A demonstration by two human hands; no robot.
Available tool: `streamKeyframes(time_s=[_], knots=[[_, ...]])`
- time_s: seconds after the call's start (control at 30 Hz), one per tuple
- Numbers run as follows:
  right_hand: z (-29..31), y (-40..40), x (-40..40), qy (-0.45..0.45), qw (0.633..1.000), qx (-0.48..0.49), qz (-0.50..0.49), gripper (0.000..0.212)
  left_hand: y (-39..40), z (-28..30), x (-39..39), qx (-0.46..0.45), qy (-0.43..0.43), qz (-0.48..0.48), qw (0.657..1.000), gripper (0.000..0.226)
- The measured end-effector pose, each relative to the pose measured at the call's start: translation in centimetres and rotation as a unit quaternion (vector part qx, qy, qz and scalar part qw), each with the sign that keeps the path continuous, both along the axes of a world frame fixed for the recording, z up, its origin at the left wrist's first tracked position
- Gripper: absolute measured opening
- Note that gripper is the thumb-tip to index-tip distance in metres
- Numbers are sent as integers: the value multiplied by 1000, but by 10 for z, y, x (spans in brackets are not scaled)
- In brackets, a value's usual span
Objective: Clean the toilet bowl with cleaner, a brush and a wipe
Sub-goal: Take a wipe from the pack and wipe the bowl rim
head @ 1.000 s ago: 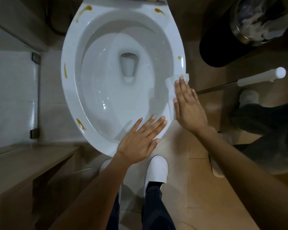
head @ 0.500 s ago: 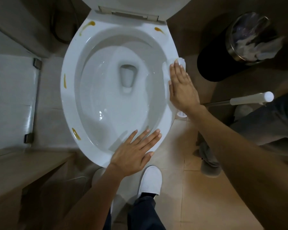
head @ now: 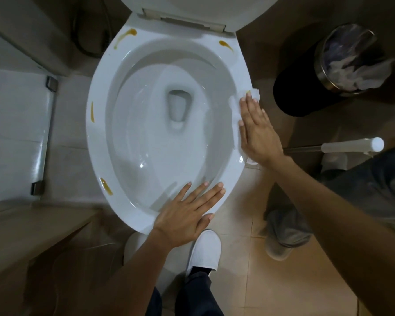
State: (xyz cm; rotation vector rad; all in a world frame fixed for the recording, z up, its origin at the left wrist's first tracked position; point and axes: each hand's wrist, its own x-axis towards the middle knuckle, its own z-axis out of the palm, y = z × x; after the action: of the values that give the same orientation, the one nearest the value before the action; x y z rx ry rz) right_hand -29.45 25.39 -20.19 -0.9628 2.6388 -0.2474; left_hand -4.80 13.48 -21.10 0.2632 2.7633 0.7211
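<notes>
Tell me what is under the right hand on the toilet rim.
A white wipe lies flat under the right hand on the toilet rim; its edges show past the fingertips and the heel. The rim beneath is covered.

One toilet (head: 96, 137) carries four stains (head: 106, 186) beyond the left hand (head: 187, 215), and one wipe (head: 234, 108) lies under the right hand (head: 258, 133). Right of that hand stand one bin (head: 306, 87) and one brush (head: 351, 145).

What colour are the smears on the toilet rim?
Yellowish-brown smears on the white toilet rim, seen in the head view.
</notes>
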Motion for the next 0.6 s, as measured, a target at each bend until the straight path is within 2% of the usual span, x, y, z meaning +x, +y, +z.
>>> streamKeyframes(time_s=[0.17, 0.33, 0.6], knots=[[-1, -21, -28, 3, 1000, -8, -1, 57, 0, 0, -1, 0, 1, 0, 1000, 60], [-2, -6, -4, 0, 1000, -14, -19, 57, 0, 1, 1, 1, -4, 0, 1000, 59], [-5, 6, 5, 18, 998, 56, -17, 58, 0, 1, 0, 2, -8, -1, 1000, 60]])
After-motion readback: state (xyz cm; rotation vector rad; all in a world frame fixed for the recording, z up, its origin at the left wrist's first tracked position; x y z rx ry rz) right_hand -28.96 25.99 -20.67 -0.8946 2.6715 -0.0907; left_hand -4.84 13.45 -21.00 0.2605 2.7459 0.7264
